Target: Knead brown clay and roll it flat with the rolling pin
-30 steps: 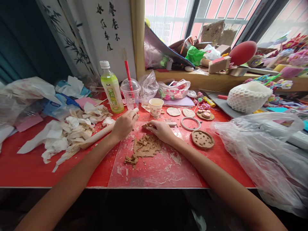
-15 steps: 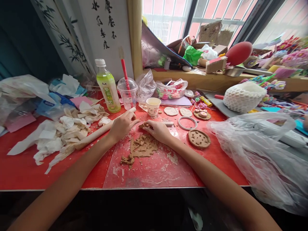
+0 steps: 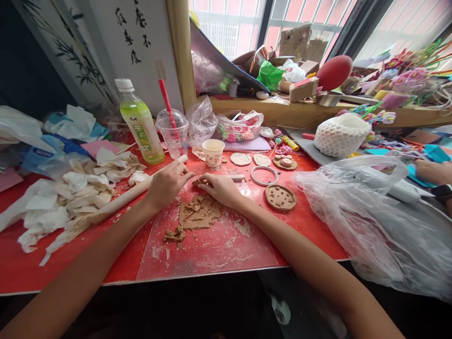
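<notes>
My right hand (image 3: 221, 188) is closed, its fingers and thumb pinched on a small piece of brown clay (image 3: 196, 182) above the work mat (image 3: 212, 256). To its left, my left hand (image 3: 165, 184) is curled with the thumb pointing right; whether anything sits in its fingers is hidden. A long pale rolling pin (image 3: 132, 190) runs behind that hand and touches or passes just under it. Nearer me lies a rough flattened clay slab (image 3: 203, 219), with a crumbly clay lump (image 3: 174, 235) at its lower left corner.
Behind my hands stand a paper cup (image 3: 213, 155), a plastic cup (image 3: 173, 136) and a green drink bottle (image 3: 141, 125). Crumpled tissues (image 3: 81, 188) cover the left side. A ring (image 3: 264, 175) and a clay disc (image 3: 280, 197) lie right, before a plastic bag (image 3: 356, 212). Another person's hand (image 3: 432, 171) shows far right.
The camera view has turned slightly right, so the table things sit further left. Another person's hand is now plainer at the right edge. My hands keep nearly the same pose.
</notes>
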Demonstrator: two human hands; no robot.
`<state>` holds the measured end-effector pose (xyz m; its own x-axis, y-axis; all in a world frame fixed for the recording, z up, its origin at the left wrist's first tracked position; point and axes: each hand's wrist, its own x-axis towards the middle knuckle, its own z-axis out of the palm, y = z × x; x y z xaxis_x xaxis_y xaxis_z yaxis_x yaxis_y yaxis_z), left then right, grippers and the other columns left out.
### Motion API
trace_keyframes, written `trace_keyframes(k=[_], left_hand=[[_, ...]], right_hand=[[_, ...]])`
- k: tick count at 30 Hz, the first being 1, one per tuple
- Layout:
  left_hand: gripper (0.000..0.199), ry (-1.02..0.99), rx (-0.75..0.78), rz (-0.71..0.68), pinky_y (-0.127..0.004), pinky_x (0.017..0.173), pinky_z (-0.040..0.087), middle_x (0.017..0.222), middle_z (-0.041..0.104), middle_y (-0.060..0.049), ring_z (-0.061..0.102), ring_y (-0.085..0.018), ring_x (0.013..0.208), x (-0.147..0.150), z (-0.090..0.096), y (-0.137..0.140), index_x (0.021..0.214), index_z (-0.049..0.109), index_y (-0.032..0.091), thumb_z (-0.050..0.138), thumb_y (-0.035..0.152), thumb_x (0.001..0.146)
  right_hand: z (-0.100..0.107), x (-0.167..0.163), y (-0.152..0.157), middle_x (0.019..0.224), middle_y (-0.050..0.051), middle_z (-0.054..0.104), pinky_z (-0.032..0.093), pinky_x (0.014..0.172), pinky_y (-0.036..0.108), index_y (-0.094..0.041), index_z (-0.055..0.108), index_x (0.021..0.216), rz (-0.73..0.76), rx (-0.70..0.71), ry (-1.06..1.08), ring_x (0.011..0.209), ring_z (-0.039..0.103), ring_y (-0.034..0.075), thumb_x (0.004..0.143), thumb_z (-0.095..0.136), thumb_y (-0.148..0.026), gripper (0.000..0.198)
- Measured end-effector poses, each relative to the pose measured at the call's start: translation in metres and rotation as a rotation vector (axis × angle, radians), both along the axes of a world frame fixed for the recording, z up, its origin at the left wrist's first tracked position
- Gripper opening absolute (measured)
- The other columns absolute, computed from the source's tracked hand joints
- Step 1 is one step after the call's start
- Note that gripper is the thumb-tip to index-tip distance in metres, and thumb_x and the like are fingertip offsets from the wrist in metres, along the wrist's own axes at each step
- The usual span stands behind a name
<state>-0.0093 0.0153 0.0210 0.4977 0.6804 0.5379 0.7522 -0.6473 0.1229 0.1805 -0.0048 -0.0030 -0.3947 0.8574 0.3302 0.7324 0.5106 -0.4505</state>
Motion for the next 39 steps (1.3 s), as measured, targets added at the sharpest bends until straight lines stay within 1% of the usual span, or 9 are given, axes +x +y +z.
trace_keyframes(k=[5,10,13,17,23,28,32,36,39], left_hand=[[0.017,-0.027,-0.008,-0.001,-0.031,0.079,0.046,0.094,0.058,-0.006,0.058,-0.019,0.089,0.0,0.001,-0.001,0.091,0.055,0.018,0.045,0.032,0.091],[0.02,-0.005,0.009,-0.003,-0.031,0.079,0.046,0.09,0.059,-0.005,0.058,-0.018,0.087,0.0,0.001,-0.001,0.087,0.055,0.019,0.044,0.036,0.091],[0.016,-0.039,0.013,0.004,-0.031,0.079,0.047,0.095,0.058,-0.006,0.058,-0.019,0.089,0.0,0.001,-0.001,0.093,0.055,0.02,0.047,0.033,0.09],[0.019,-0.061,0.002,-0.012,-0.03,0.079,0.046,0.097,0.059,-0.006,0.058,-0.018,0.09,0.0,0.001,-0.002,0.094,0.056,0.019,0.04,0.03,0.093],[0.015,-0.035,0.013,0.045,-0.029,0.075,0.046,0.096,0.058,-0.004,0.059,-0.018,0.089,0.0,0.003,-0.003,0.093,0.053,0.021,0.048,0.035,0.09],[0.022,-0.034,0.026,0.011,-0.029,0.077,0.046,0.096,0.059,-0.004,0.059,-0.018,0.091,0.001,0.003,-0.003,0.093,0.057,0.02,0.039,0.033,0.093],[0.018,-0.052,0.038,0.016,-0.028,0.075,0.046,0.093,0.058,-0.004,0.059,-0.017,0.085,0.001,0.004,-0.004,0.09,0.057,0.019,0.049,0.035,0.089],[0.018,-0.107,0.051,-0.116,-0.028,0.077,0.045,0.096,0.058,-0.005,0.057,-0.016,0.086,0.01,0.013,-0.009,0.094,0.057,0.018,0.044,0.03,0.092],[0.023,-0.067,0.017,-0.247,-0.028,0.075,0.044,0.087,0.059,-0.003,0.057,-0.014,0.08,0.034,0.026,-0.013,0.085,0.058,0.017,0.042,0.029,0.093]], right_hand=[[0.002,0.001,-0.001,0.097,0.007,0.069,0.042,0.071,0.026,-0.018,0.062,0.102,-0.001,-0.007,0.01,0.085,0.063,0.016,0.091,0.045,-0.036,0.027],[0.002,0.0,-0.001,0.097,0.007,0.069,0.041,0.07,0.026,-0.018,0.062,0.102,-0.007,-0.012,0.008,0.084,0.063,0.016,0.091,0.045,-0.037,0.027],[0.002,0.0,-0.002,0.096,0.006,0.069,0.041,0.07,0.026,-0.018,0.062,0.102,-0.009,-0.013,0.002,0.083,0.063,0.016,0.091,0.045,-0.038,0.028],[0.002,0.0,-0.001,0.096,0.007,0.069,0.04,0.069,0.026,-0.018,0.062,0.101,-0.012,-0.006,-0.006,0.082,0.062,0.015,0.091,0.044,-0.038,0.029],[0.001,0.001,0.0,0.095,0.006,0.069,0.04,0.068,0.026,-0.018,0.061,0.102,-0.012,-0.014,-0.004,0.082,0.062,0.015,0.091,0.044,-0.039,0.029],[0.001,0.0,-0.001,0.095,0.007,0.069,0.039,0.068,0.026,-0.018,0.061,0.101,-0.014,-0.012,-0.008,0.081,0.062,0.015,0.091,0.045,-0.038,0.028],[0.005,-0.001,-0.002,0.093,0.006,0.069,0.039,0.067,0.025,-0.018,0.061,0.101,-0.014,-0.02,-0.012,0.08,0.062,0.015,0.091,0.044,-0.038,0.028],[0.006,0.0,-0.004,0.092,0.005,0.068,0.04,0.066,0.026,-0.018,0.061,0.101,-0.009,-0.008,-0.033,0.079,0.061,0.015,0.091,0.043,-0.038,0.029],[0.001,-0.001,-0.003,0.091,0.007,0.066,0.042,0.064,0.029,-0.018,0.061,0.103,-0.061,0.04,-0.076,0.078,0.06,0.018,0.09,0.044,-0.037,0.029]])
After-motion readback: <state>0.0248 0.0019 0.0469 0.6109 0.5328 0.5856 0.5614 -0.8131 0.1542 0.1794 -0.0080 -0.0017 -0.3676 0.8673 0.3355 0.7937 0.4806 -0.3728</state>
